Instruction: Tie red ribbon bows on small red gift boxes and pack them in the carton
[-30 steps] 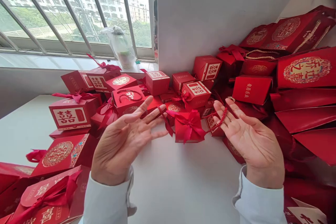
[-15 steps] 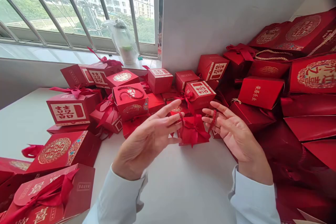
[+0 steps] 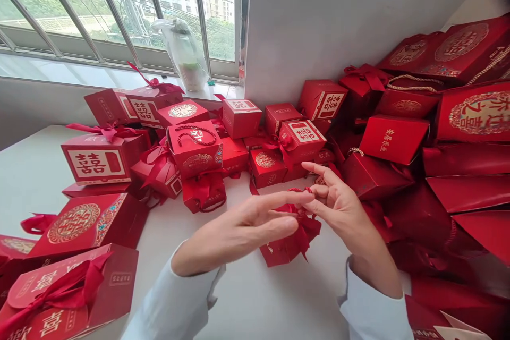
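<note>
A small red gift box point(image 3: 277, 255) with a red ribbon bow point(image 3: 311, 231) is in front of me at the table's middle, tilted, partly behind my left hand. Its twisted red rope handle point(image 3: 300, 190) rises to my right hand point(image 3: 338, 207), whose thumb and curled fingers close on it while the index finger points out. My left hand point(image 3: 247, 228) reaches across above the box with its fingers stretched out. Its index fingertip meets the right thumb and the rope. The lower fingers of the left hand are hidden.
Several red boxes point(image 3: 195, 154) with ribbons line the back of the white table point(image 3: 223, 308). More boxes point(image 3: 85, 223) stand at the left. Red bags and boxes point(image 3: 394, 138) pile up on the right. A plastic-wrapped cup point(image 3: 191, 71) stands on the sill by the barred window.
The gift box has moved toward me from the back row and tilted. My hands have come together over it; the right now closes on the rope handle, and the left fingers have straightened.
</note>
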`<action>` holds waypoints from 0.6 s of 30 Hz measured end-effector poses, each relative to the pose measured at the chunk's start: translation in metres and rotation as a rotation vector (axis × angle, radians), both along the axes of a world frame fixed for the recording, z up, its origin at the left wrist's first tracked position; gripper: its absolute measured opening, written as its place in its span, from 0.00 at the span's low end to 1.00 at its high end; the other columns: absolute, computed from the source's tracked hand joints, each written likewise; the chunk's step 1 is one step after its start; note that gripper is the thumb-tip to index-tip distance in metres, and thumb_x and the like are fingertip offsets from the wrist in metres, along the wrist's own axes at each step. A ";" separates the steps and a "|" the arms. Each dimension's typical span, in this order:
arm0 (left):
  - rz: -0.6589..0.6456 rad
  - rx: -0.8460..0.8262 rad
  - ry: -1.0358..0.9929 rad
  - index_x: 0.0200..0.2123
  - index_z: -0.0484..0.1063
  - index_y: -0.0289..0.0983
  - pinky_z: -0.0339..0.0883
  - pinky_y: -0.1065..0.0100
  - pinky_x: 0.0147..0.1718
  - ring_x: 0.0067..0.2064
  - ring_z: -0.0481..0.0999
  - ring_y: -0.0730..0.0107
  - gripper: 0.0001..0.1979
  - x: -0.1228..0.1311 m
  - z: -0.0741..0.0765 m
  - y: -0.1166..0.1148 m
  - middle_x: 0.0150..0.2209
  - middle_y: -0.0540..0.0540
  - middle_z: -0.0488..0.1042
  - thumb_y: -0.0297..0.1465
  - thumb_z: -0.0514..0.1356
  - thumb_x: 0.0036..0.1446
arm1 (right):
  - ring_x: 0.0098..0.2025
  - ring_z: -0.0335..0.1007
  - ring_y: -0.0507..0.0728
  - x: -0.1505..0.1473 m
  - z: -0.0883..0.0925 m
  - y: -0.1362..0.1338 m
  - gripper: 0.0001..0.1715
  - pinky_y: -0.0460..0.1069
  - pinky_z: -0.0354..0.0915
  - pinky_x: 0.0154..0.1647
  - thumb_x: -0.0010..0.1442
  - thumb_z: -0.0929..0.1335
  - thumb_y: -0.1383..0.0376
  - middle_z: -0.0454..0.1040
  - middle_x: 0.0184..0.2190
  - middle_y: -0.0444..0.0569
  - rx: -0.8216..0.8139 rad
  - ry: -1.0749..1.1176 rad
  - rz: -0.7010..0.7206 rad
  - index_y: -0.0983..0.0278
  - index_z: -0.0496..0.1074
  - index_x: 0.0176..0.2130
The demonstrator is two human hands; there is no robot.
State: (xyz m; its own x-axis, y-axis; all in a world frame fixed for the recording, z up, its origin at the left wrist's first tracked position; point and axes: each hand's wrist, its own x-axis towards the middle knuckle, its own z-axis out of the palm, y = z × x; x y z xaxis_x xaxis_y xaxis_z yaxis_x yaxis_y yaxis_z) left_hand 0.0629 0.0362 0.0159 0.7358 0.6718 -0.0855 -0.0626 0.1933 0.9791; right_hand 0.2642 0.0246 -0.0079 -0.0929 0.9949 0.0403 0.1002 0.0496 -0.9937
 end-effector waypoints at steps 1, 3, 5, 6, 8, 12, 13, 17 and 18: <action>0.008 0.095 0.083 0.52 0.71 0.45 0.63 0.59 0.52 0.54 0.69 0.53 0.18 -0.004 0.000 0.002 0.55 0.45 0.70 0.38 0.58 0.58 | 0.30 0.69 0.52 0.001 0.002 0.000 0.33 0.47 0.67 0.33 0.58 0.69 0.63 0.71 0.27 0.39 0.003 0.028 -0.017 0.58 0.56 0.59; 0.075 0.273 0.208 0.52 0.71 0.43 0.63 0.57 0.52 0.52 0.70 0.53 0.19 -0.009 -0.003 0.006 0.50 0.44 0.73 0.38 0.60 0.56 | 0.31 0.70 0.51 0.002 0.006 -0.001 0.34 0.47 0.67 0.35 0.58 0.69 0.64 0.71 0.27 0.39 0.022 0.091 -0.066 0.59 0.55 0.59; 0.163 0.432 0.270 0.56 0.66 0.45 0.58 0.53 0.55 0.55 0.66 0.49 0.29 -0.007 -0.011 0.011 0.53 0.43 0.70 0.36 0.65 0.50 | 0.32 0.72 0.51 0.003 0.009 0.000 0.34 0.48 0.68 0.39 0.57 0.69 0.64 0.71 0.28 0.39 0.033 0.154 -0.123 0.59 0.54 0.59; 0.193 0.500 0.280 0.59 0.61 0.46 0.54 0.50 0.58 0.59 0.61 0.47 0.37 -0.003 -0.018 0.013 0.57 0.42 0.66 0.35 0.69 0.45 | 0.32 0.73 0.52 0.004 0.010 0.000 0.34 0.48 0.68 0.40 0.57 0.69 0.63 0.71 0.28 0.39 0.040 0.177 -0.159 0.58 0.55 0.59; 0.208 0.608 0.274 0.65 0.50 0.46 0.45 0.44 0.60 0.65 0.48 0.42 0.54 0.013 -0.036 0.019 0.64 0.38 0.54 0.34 0.73 0.36 | 0.33 0.75 0.52 0.007 0.012 0.001 0.35 0.49 0.68 0.42 0.55 0.70 0.63 0.71 0.30 0.39 0.067 0.207 -0.247 0.58 0.55 0.58; 0.213 0.712 0.187 0.67 0.27 0.40 0.34 0.38 0.60 0.67 0.30 0.38 0.73 0.053 -0.083 0.032 0.66 0.28 0.33 0.39 0.75 0.27 | 0.32 0.76 0.54 0.011 0.016 0.002 0.39 0.50 0.70 0.40 0.52 0.73 0.64 0.71 0.30 0.39 0.126 0.232 -0.367 0.58 0.55 0.58; 0.218 0.719 0.166 0.66 0.23 0.42 0.34 0.37 0.60 0.67 0.30 0.38 0.73 0.060 -0.093 0.036 0.67 0.29 0.31 0.39 0.75 0.29 | 0.32 0.76 0.54 0.013 0.016 0.003 0.39 0.50 0.70 0.39 0.51 0.73 0.64 0.71 0.30 0.39 0.128 0.236 -0.373 0.58 0.56 0.57; 0.272 0.675 0.072 0.64 0.17 0.47 0.39 0.36 0.59 0.66 0.40 0.39 0.73 0.070 -0.117 0.047 0.66 0.30 0.33 0.38 0.74 0.33 | 0.32 0.75 0.53 0.018 0.018 0.004 0.38 0.48 0.71 0.38 0.50 0.74 0.64 0.71 0.29 0.39 0.131 0.237 -0.373 0.58 0.58 0.57; 0.277 0.661 0.039 0.64 0.17 0.46 0.40 0.38 0.59 0.66 0.41 0.39 0.73 0.069 -0.119 0.048 0.66 0.30 0.35 0.37 0.75 0.32 | 0.32 0.75 0.53 0.019 0.019 0.004 0.38 0.48 0.71 0.37 0.50 0.74 0.64 0.72 0.30 0.39 0.132 0.242 -0.374 0.58 0.58 0.56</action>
State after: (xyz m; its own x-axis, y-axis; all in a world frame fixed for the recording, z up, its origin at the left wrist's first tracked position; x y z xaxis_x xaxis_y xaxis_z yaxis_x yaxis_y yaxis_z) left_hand 0.1323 0.0845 -0.1028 0.5352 0.7540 0.3809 0.0141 -0.4588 0.8884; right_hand 0.2830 0.0289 0.0111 0.2990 0.9432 0.1447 -0.0991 0.1815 -0.9784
